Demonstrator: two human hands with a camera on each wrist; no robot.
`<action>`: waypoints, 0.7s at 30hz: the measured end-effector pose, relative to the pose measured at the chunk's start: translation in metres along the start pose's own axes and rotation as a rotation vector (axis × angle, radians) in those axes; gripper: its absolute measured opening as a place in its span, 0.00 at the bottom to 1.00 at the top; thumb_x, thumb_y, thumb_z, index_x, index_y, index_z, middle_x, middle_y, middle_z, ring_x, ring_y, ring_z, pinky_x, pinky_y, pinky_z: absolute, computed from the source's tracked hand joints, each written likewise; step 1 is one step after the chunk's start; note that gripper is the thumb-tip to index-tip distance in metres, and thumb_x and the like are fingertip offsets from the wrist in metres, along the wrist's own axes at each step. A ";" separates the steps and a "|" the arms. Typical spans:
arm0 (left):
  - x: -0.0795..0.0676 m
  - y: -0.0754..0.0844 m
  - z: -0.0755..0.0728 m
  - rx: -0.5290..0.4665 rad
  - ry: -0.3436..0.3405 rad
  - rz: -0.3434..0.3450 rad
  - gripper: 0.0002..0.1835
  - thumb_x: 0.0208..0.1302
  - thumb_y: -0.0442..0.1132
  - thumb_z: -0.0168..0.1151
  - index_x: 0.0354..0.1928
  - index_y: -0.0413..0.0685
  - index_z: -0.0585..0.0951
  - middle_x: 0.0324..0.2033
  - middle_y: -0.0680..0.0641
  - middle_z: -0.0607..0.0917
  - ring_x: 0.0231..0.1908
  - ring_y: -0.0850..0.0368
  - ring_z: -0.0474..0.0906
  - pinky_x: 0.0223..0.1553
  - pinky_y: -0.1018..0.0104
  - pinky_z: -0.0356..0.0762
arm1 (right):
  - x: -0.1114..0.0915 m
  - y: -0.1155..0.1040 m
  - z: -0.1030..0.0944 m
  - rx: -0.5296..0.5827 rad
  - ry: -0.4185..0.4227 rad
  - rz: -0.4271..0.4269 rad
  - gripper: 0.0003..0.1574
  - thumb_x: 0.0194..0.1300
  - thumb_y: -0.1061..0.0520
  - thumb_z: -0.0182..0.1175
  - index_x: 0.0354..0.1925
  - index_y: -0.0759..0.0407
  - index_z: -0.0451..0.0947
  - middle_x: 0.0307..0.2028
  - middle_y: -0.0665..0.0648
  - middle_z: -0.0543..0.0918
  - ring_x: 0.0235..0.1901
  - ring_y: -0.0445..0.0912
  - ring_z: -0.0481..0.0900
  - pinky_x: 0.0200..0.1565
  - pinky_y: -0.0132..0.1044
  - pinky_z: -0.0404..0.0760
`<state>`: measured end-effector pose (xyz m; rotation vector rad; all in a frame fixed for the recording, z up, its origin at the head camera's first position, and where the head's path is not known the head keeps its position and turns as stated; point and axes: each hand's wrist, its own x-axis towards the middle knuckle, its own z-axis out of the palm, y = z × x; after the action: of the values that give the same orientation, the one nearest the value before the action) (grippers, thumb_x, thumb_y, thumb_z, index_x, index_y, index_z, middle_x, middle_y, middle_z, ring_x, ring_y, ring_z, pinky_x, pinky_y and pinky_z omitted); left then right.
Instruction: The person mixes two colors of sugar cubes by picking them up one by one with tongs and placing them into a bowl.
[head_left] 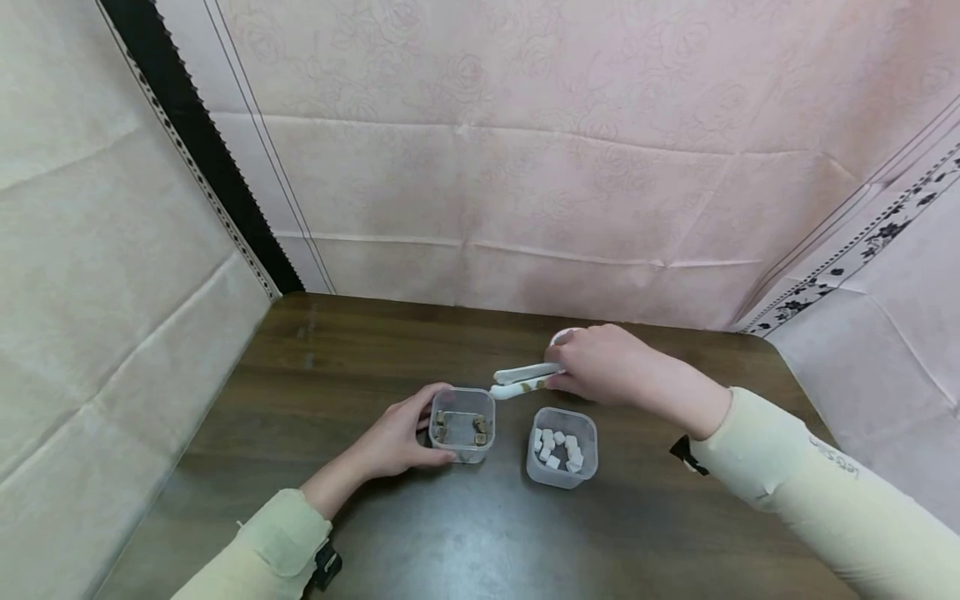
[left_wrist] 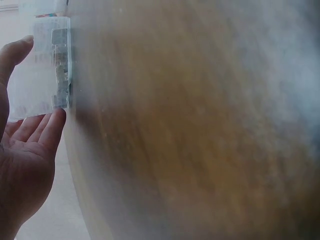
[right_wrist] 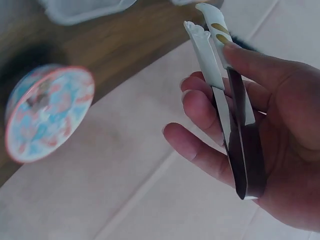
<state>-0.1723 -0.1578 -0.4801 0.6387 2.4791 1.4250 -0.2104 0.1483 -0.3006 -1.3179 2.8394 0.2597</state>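
Note:
My left hand [head_left: 401,433] holds a clear plastic container [head_left: 463,456] between thumb and fingers. Several small brownish cubes [head_left: 480,429] lie along two of its sides; the left wrist view shows them through the wall [left_wrist: 61,70]. Beyond the container, my right hand [head_left: 611,362] grips a pair of tongs [head_left: 521,379] with metal arms and white ends, one end marked with gold stripes. The tong ends [right_wrist: 210,42] are slightly apart, nothing between them. Near the right hand, a patterned blue, white and red bowl [right_wrist: 62,120] has something brown inside; the head view mostly hides it.
A second clear container [head_left: 561,482] with several white cubes [head_left: 558,450] stands right of the first, nearer the person. Everything stands on a dark wooden table [head_left: 360,333]. Pale patterned cloth [head_left: 487,192] hangs behind the table and at both sides.

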 end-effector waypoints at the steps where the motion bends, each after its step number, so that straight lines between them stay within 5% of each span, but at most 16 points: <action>1: 0.000 0.000 0.000 0.000 -0.001 0.000 0.48 0.58 0.39 0.84 0.77 0.48 0.66 0.68 0.42 0.77 0.67 0.44 0.78 0.66 0.48 0.79 | 0.002 -0.005 0.000 -0.015 0.000 -0.014 0.13 0.69 0.49 0.73 0.31 0.51 0.81 0.29 0.48 0.81 0.30 0.47 0.80 0.33 0.46 0.83; 11: 0.001 0.001 -0.001 0.009 -0.002 0.008 0.47 0.58 0.39 0.84 0.76 0.49 0.67 0.67 0.42 0.77 0.68 0.44 0.77 0.66 0.48 0.79 | 0.033 -0.044 0.003 -0.038 -0.144 -0.085 0.15 0.72 0.45 0.71 0.34 0.54 0.85 0.28 0.50 0.84 0.28 0.46 0.83 0.31 0.43 0.84; 21: -0.001 0.000 0.000 -0.017 -0.010 0.018 0.47 0.58 0.41 0.84 0.76 0.49 0.67 0.65 0.44 0.79 0.67 0.47 0.78 0.66 0.50 0.79 | 0.058 -0.068 0.025 -0.282 -0.098 -0.115 0.13 0.69 0.48 0.72 0.27 0.49 0.87 0.23 0.49 0.84 0.23 0.44 0.80 0.25 0.37 0.81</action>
<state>-0.1718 -0.1582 -0.4796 0.6646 2.4572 1.4445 -0.1980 0.0646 -0.3390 -1.4604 2.7087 0.7243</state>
